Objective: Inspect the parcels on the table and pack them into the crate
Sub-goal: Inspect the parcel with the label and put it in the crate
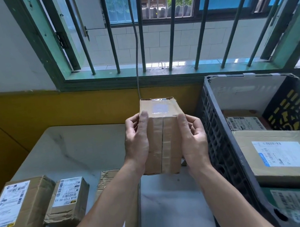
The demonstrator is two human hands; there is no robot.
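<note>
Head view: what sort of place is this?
Probably a small parcel-packing room: labelled parcels on a table, a plastic crate part-filled with more, a barred window behind.

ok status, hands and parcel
Left hand and right hand both grip the taped parcel, held above the table. Crate at right, part full. Nothing between.

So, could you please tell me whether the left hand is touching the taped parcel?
Touching. The head view shows the left hand gripping the taped parcel, its thumb lying on the front face.
</note>
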